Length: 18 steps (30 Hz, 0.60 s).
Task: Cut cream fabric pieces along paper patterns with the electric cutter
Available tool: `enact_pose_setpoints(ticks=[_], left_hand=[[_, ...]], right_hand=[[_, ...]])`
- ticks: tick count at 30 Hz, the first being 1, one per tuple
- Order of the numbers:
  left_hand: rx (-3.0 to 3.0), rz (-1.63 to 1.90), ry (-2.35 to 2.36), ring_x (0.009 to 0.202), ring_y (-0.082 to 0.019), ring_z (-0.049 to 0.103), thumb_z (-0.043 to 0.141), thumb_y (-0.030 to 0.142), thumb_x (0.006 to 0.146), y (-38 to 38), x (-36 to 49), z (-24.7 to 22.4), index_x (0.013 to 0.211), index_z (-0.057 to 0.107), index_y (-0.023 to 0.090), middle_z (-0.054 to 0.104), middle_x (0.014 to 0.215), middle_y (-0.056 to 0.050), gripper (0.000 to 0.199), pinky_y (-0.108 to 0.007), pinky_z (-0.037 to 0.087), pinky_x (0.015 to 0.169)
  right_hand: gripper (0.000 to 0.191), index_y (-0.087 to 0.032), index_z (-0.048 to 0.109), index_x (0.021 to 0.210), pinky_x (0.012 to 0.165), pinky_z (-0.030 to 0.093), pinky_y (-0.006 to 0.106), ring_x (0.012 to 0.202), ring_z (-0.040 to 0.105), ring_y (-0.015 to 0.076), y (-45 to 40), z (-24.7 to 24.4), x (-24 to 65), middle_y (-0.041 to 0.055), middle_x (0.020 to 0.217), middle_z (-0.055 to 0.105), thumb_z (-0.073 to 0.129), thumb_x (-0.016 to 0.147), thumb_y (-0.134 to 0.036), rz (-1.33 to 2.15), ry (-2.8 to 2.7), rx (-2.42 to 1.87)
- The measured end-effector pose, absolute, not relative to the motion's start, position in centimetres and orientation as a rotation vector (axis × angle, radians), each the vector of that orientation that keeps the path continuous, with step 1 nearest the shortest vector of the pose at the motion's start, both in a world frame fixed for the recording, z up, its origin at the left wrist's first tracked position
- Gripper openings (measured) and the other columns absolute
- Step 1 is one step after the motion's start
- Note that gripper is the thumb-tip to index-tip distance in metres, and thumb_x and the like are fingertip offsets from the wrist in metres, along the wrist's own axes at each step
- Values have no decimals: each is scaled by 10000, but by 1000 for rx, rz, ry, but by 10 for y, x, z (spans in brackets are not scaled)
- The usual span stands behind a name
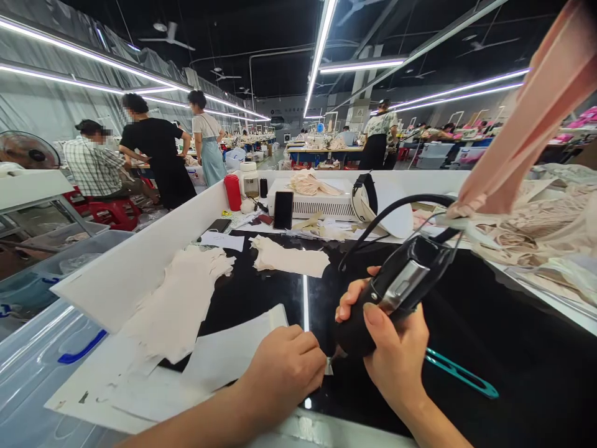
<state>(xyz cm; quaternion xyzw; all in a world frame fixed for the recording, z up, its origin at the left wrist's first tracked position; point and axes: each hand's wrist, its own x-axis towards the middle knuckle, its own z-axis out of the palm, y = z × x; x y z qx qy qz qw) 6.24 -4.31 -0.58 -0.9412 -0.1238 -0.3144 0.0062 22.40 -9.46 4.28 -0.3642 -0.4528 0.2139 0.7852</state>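
My right hand [396,342] is wrapped round a black corded power tool [401,274] with a silver plate on its side. The tool tilts down to the left, and a pink fabric strip [522,137] is tied at its upper end. Low over the black tabletop [489,311], my left hand [291,364] is closed, its fingertips beside a small pale scrap [329,366]. I cannot make out what its fingers pinch. White paper sheets [233,345] lie just left of that hand. Beyond them rests a stack of cream fabric pieces [181,298], with another cream piece [289,258] farther back.
A slotted turquoise tool [461,373] lies right of my right hand. Along the back stand a phone [283,210], a white box [317,202] and a red container [232,193]. Beige fabric [536,230] is heaped at right. Several people are farther off.
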Motion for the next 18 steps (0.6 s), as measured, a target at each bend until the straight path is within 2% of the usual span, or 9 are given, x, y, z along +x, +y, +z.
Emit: enact_pose_setpoints(ticks=[4,10,18], left_hand=[[-2907,-879,-369,679,-177,544,572,110,1009,-45,64,-12,785,579,187,583,732,4,237,-308,356,577],[-2896,-850,-348,676,-174,528,632,100,967,-46,60,-11,762,534,191,573,738,18,245,-322,351,584],[-2852,-849,-324,657,-159,499,553,97,1008,-46,61,-13,752,489,196,524,707,20,281,-315,347,606]], right_hand=[[335,-295,591,1233,612,563,320,634,637,168,-95,43,224,-8,862,658,752,948,-365,464,-983,-783],[338,-292,591,1230,620,554,311,642,637,163,-93,44,226,-11,862,658,761,946,-361,456,-973,-775],[343,-297,595,1221,627,545,305,642,633,155,-94,47,225,-19,865,660,775,939,-377,459,-939,-788]])
